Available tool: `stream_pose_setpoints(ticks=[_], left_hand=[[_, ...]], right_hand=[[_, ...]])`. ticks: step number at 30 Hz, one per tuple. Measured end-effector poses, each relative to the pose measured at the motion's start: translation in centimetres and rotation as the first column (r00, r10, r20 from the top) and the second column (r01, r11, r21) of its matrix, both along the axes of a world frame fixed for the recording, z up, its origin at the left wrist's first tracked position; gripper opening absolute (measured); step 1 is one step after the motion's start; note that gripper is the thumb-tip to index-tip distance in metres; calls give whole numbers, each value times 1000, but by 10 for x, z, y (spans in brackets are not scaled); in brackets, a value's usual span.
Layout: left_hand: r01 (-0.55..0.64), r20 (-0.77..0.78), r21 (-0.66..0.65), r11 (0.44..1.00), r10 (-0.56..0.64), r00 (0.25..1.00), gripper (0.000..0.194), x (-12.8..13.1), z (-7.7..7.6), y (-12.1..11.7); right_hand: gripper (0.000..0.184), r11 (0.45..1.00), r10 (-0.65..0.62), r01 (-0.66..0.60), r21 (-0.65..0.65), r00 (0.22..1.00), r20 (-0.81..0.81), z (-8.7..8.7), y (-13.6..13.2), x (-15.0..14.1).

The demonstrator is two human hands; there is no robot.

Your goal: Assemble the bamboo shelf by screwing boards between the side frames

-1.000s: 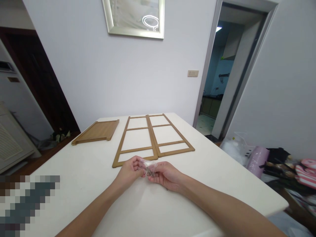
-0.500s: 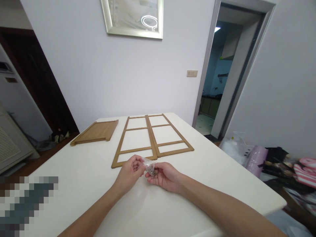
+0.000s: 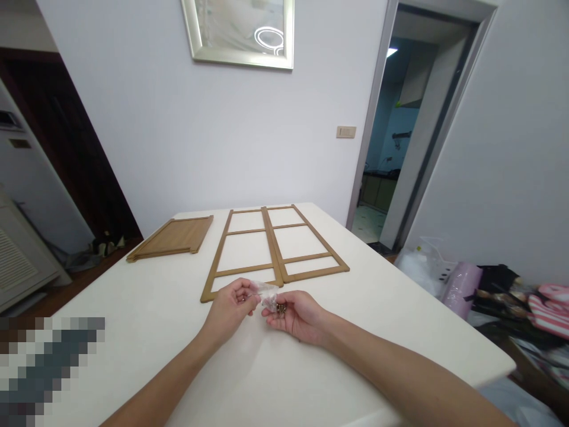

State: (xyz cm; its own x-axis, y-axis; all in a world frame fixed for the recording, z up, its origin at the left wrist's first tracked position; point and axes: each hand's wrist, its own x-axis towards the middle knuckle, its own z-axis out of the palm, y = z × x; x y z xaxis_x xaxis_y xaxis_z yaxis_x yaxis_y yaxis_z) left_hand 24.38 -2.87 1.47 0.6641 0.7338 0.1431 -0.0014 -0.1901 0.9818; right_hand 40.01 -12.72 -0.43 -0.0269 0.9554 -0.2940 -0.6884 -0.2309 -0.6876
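Over the near middle of the table, my left hand [image 3: 235, 302] pinches the upper end of a small clear plastic bag [image 3: 265, 292]. My right hand [image 3: 296, 317] is cupped palm up at the bag's lower end, its fingers curled around it. Several small metal pieces that look like screws [image 3: 281, 308] lie in this palm; whether all are out of the bag I cannot tell. Just beyond the hands, two wooden ladder-like frames [image 3: 278, 261] lie flat side by side. To their left is a stack of wooden slatted panels [image 3: 178, 236].
The white table [image 3: 377, 332] reaches to the wall, with its right corner near my right forearm. A pixelated patch [image 3: 48, 367] covers the near left. Beyond the right edge are a pink wrapped roll [image 3: 462, 290] and plastic bags [image 3: 418, 267] on the floor.
My left hand has shifted slightly left, stretching the bag away from my right hand. More of the metal pieces show in my right palm. Frames and panels have not moved.
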Motion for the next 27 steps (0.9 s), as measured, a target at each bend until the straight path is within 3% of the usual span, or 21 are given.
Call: stream_pose_setpoints(ticks=[8,21,27], left_hand=[[-22,-26,88,996,24,999,19,0,-9,7],[28,-2,70,997,-28,1000,19,-3,1,1],[39,-18,65,997,-38,999,20,-2,-2,2]], right_hand=[[20,1000,-3,3,-18,1000,-11,4,1,-1],[19,999,-21,25,-44,996,88,5,-1,-2],[20,999,-5,8,-33,996,86,7,-1,-1]])
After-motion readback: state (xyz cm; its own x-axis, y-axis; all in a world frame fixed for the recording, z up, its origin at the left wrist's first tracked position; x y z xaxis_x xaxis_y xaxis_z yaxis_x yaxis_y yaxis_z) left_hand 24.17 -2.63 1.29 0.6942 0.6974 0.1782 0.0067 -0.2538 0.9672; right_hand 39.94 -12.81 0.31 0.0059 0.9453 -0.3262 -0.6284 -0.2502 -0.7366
